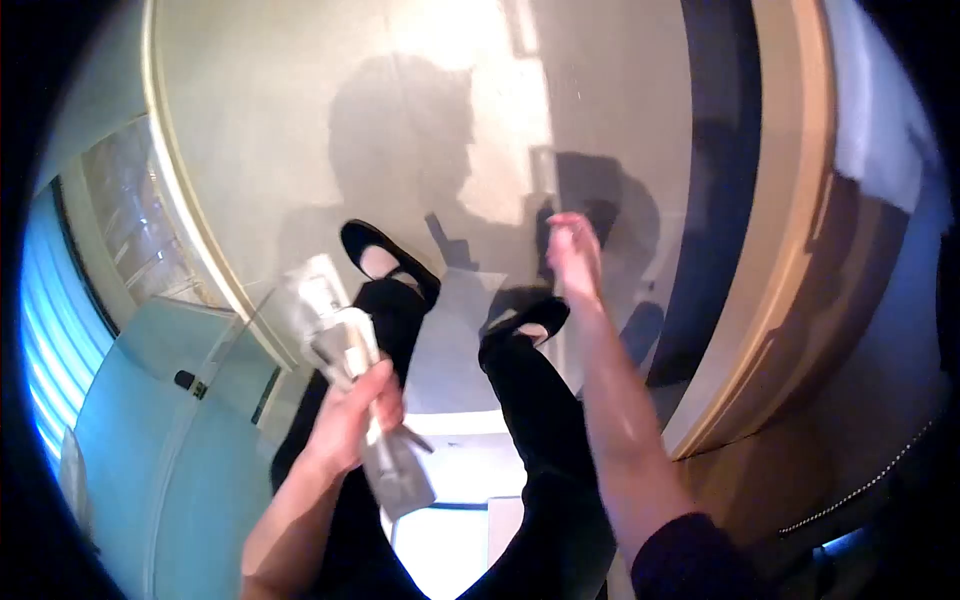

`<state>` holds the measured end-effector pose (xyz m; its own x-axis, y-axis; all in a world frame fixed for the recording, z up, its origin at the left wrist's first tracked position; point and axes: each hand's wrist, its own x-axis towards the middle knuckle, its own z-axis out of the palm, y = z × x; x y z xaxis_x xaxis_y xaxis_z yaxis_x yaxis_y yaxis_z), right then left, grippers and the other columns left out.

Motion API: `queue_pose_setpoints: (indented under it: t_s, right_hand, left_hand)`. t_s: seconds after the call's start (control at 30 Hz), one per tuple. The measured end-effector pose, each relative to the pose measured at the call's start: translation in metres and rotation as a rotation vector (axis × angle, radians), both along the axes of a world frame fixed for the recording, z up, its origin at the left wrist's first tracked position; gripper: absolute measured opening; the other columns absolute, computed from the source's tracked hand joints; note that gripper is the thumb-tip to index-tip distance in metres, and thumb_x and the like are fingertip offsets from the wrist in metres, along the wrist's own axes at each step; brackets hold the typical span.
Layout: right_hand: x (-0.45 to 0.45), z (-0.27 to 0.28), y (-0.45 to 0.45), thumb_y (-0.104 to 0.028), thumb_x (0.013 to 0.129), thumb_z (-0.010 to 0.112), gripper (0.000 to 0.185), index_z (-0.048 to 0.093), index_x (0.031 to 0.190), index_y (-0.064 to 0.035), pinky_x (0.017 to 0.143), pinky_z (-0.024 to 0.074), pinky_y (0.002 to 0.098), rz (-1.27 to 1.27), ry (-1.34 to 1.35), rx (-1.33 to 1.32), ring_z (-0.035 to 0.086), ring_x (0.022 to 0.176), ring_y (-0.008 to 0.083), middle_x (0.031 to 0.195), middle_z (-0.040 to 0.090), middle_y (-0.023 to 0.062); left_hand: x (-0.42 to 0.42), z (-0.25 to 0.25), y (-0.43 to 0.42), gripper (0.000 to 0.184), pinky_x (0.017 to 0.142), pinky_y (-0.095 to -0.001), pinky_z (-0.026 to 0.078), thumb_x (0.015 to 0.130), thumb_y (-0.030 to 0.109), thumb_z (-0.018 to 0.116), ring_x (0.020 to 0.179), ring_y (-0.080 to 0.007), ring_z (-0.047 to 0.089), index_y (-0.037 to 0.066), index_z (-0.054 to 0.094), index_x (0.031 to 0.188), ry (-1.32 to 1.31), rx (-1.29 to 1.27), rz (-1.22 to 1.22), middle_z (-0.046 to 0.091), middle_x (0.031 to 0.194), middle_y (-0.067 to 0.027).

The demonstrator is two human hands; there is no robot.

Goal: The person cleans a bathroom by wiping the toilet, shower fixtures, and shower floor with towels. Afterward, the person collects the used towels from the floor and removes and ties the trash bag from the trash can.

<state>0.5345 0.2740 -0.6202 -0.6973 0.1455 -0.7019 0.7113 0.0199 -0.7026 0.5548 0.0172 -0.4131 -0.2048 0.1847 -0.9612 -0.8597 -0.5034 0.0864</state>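
My left hand (pixel 360 410) is wrapped round a long whitish and grey bundle (pixel 398 475), crinkled like plastic or cloth. Its upper end is smeared by motion, so I cannot make out its exact kind. The bundle sticks out above and below the fist, in front of my left leg. Stretched forward over the floor, my right hand (pixel 576 258) has its fingers curled together, and nothing shows in them. It appears apart from any object.
Pale floor (pixel 250 120) lies ahead, with shadows on it. My black shoes (pixel 390 262) are apart, mid-stride. A curved wooden edge (pixel 800 200) runs along the right. Bluish glass panels (pixel 150 390) stand at the left, and a beaded chain (pixel 860 490) hangs at lower right.
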Motion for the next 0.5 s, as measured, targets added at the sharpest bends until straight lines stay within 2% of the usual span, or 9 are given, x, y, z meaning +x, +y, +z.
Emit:
queue_pose_setpoints:
  t_s: [0.07, 0.13, 0.17, 0.2, 0.23, 0.3, 0.37, 0.43, 0.5]
  right_hand:
    - [-0.017, 0.07, -0.054, -0.021, 0.09, 0.04, 0.018, 0.049, 0.087, -0.0063, 0.045, 0.0286, 0.0178, 0.029, -0.008, -0.378, 0.033, 0.047, 0.0034, 0.054, 0.035, -0.0069]
    - [-0.011, 0.15, -0.103, -0.022, 0.091, 0.038, 0.019, 0.046, 0.086, -0.0054, 0.046, 0.0332, 0.0189, 0.09, 0.116, -0.507, 0.039, 0.05, 0.0053, 0.06, 0.041, -0.0027]
    - [-0.016, 0.202, -0.13, -0.021, 0.091, 0.04, 0.017, 0.045, 0.085, -0.0054, 0.051, 0.0399, 0.0224, 0.243, 0.069, -0.21, 0.047, 0.058, 0.0081, 0.066, 0.046, -0.0003]
    - [-0.004, 0.236, -0.153, -0.017, 0.088, 0.044, 0.014, 0.045, 0.085, -0.004, 0.056, 0.0434, 0.029, 0.221, -0.082, -0.222, 0.053, 0.065, 0.0186, 0.072, 0.05, 0.0066]
    - [-0.014, 0.279, -0.165, -0.014, 0.085, 0.046, 0.013, 0.046, 0.085, -0.0019, 0.063, 0.0412, 0.0383, 0.442, 0.286, 0.17, 0.05, 0.072, 0.0356, 0.079, 0.05, 0.0171]
    - [-0.023, 0.33, -0.197, -0.015, 0.082, 0.051, 0.013, 0.048, 0.087, -0.0024, 0.065, 0.0395, 0.0405, 0.621, 0.258, 0.356, 0.047, 0.074, 0.0351, 0.077, 0.046, 0.0165]
    - [-0.031, 0.371, -0.231, -0.015, 0.08, 0.053, 0.014, 0.05, 0.086, -0.0022, 0.067, 0.04, 0.0419, 0.726, 0.388, 0.505, 0.048, 0.077, 0.0337, 0.084, 0.047, 0.0172]
    - [-0.061, 0.418, -0.269, -0.011, 0.078, 0.055, 0.012, 0.05, 0.085, -0.0014, 0.07, 0.0406, 0.0413, 0.719, 0.532, 0.508, 0.048, 0.081, 0.033, 0.087, 0.048, 0.0177]
    - [-0.093, 0.463, -0.292, -0.007, 0.076, 0.056, 0.011, 0.05, 0.082, -0.0006, 0.074, 0.0408, 0.0408, 0.634, 0.517, 0.48, 0.048, 0.083, 0.0333, 0.088, 0.048, 0.0171]
  left_hand:
    - [0.006, -0.011, -0.003, 0.024, 0.052, -0.025, 0.038, 0.087, 0.028, 0.049, 0.055, -0.0134, 0.046, 0.006, 0.049, 0.077, -0.06, -0.017, 0.044, 0.05, 0.063, -0.0045]
    - [0.002, 0.005, -0.01, 0.029, 0.062, -0.0277, 0.045, 0.087, 0.032, 0.046, 0.066, -0.0161, 0.053, 0.004, 0.054, 0.084, -0.056, 0.062, 0.152, 0.057, 0.076, -0.0081]
    - [-0.003, 0.02, -0.012, 0.03, 0.066, -0.029, 0.046, 0.087, 0.032, 0.046, 0.07, -0.0172, 0.055, 0.004, 0.055, 0.087, -0.084, 0.154, 0.264, 0.059, 0.081, -0.0085]
    - [0.006, 0.035, -0.018, 0.029, 0.07, -0.0297, 0.046, 0.086, 0.033, 0.046, 0.075, -0.0179, 0.056, 0.006, 0.054, 0.093, -0.083, 0.168, 0.307, 0.059, 0.087, -0.0082]
    - [0.016, 0.052, -0.024, 0.03, 0.075, -0.0303, 0.046, 0.086, 0.033, 0.047, 0.08, -0.0185, 0.057, 0.007, 0.054, 0.098, -0.084, 0.184, 0.353, 0.059, 0.092, -0.0079]
    - [0.012, 0.081, -0.041, 0.025, 0.074, -0.0291, 0.046, 0.086, 0.029, 0.046, 0.081, -0.0163, 0.056, 0.007, 0.054, 0.096, -0.134, 0.19, 0.431, 0.058, 0.089, -0.005]
    - [-0.007, 0.122, -0.063, 0.025, 0.074, -0.0281, 0.046, 0.087, 0.03, 0.046, 0.083, -0.0153, 0.056, 0.008, 0.055, 0.096, -0.113, 0.467, 0.575, 0.058, 0.089, -0.0034]
    - [-0.049, 0.171, -0.097, 0.025, 0.073, -0.0269, 0.046, 0.088, 0.031, 0.045, 0.082, -0.0145, 0.056, 0.009, 0.055, 0.096, -0.082, 0.483, 0.537, 0.058, 0.088, -0.0033]
    - [-0.075, 0.189, -0.114, 0.027, 0.072, -0.0257, 0.046, 0.089, 0.031, 0.044, 0.083, -0.013, 0.056, 0.009, 0.055, 0.097, 0.068, 0.759, 0.589, 0.058, 0.088, -0.004]
